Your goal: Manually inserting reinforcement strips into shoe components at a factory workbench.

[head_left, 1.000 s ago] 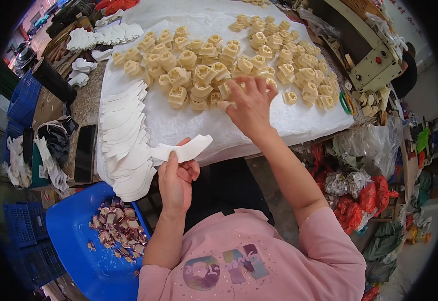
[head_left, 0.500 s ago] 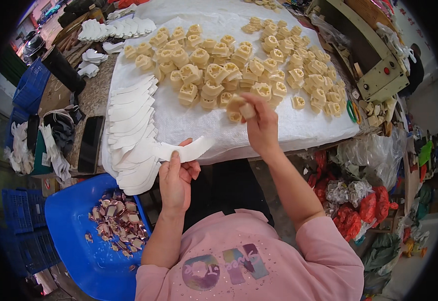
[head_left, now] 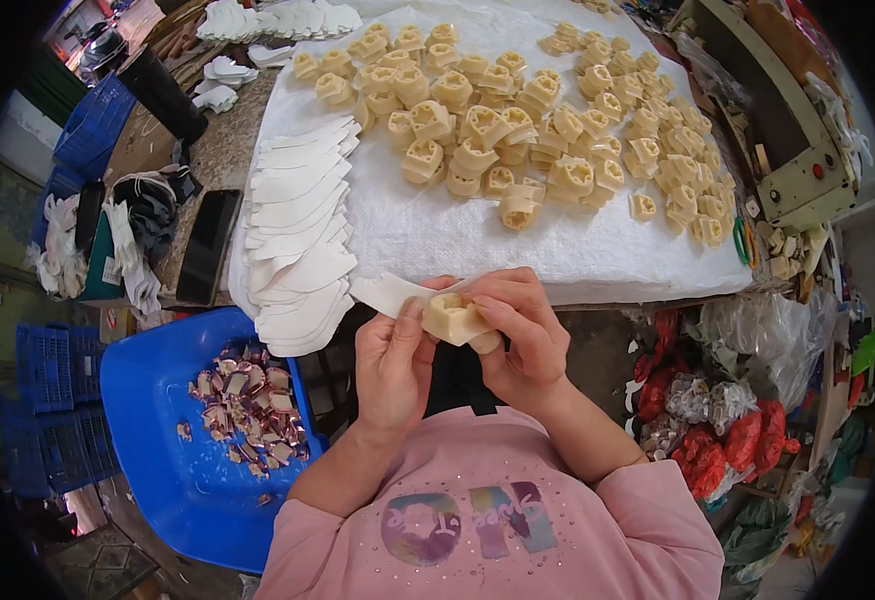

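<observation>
In front of my chest, both hands meet at the table's near edge. My left hand (head_left: 389,368) pinches a curved white strip (head_left: 385,292) between thumb and fingers. A cream-coloured hollow moulded piece (head_left: 449,318) is gripped in my right hand (head_left: 531,345), open side up. The strip's right end passes behind this piece, where my fingers hide it; my left thumb is at the piece's left side. To the left lies a fanned stack of similar white strips (head_left: 297,240). Many cream moulded pieces (head_left: 477,130) are heaped farther back on the white sheet (head_left: 407,230).
At lower left stands a blue tub (head_left: 147,400) with shiny purple-brown pieces (head_left: 252,410). A phone (head_left: 207,245) and a dark cylinder (head_left: 162,95) rest on the left ledge. A machine box (head_left: 807,185) is at right, above red and clear plastic bags (head_left: 727,440).
My right hand has come down and left with a cream piece, meeting my left hand. The strip has moved to the piece. The head view has shifted slightly.
</observation>
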The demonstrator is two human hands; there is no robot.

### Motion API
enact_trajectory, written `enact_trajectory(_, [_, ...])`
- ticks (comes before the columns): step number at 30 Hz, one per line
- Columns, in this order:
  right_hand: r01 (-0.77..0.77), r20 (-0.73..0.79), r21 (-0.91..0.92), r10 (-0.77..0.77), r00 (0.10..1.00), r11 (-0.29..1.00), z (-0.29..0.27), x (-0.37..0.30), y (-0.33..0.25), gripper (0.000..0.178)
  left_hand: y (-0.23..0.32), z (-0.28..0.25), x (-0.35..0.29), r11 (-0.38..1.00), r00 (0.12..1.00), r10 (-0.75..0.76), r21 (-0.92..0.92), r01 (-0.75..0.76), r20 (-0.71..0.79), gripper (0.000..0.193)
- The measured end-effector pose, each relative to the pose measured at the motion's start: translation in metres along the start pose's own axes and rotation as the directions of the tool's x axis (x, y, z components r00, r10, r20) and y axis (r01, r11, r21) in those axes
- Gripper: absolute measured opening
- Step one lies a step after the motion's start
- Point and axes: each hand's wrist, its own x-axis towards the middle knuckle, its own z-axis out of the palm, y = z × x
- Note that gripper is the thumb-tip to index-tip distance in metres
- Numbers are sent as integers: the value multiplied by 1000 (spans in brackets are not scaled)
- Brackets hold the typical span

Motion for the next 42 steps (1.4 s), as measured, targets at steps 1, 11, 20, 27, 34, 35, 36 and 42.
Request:
enact_trajectory(1, [11,-28,2,-11,1000,1000,1,-1,0,42,0,0,-1,1000,1000,1,2,-1,-8,35])
enact_trajectory(11, [25,51,-19,-24,998,1000,-3,-5,5,40,4,1,-2,987,1000,-19,158,20,-7,40])
enact_trajectory(20, [18,27,35,-18,999,999,-7,-5,11,41,3,7,5,990,999,-43,132,42,5,41])
enact_trajectory(27, [17,12,69,-18,1000,997,-6,-6,12,42,2,6,6,988,998,-46,147,51,-38,41])
enact_trajectory(34, [24,55,-7,-23,998,1000,-10,-3,11,38,-2,6,1,993,1000,-14,115,17,-24,37])
enact_trajectory(35, [25,57,-4,-25,998,1000,-10,-3,11,38,-1,6,1,995,1000,-14,101,15,-7,37])
enact_trajectory(36, [39,80,-19,-37,996,999,-11,-3,12,37,-1,7,1,996,1000,-13,87,13,10,37])
enact_trajectory(42, [49,181,-100,-30,983,994,-10,1,11,32,-4,4,1,982,996,-64,174,73,-58,43])
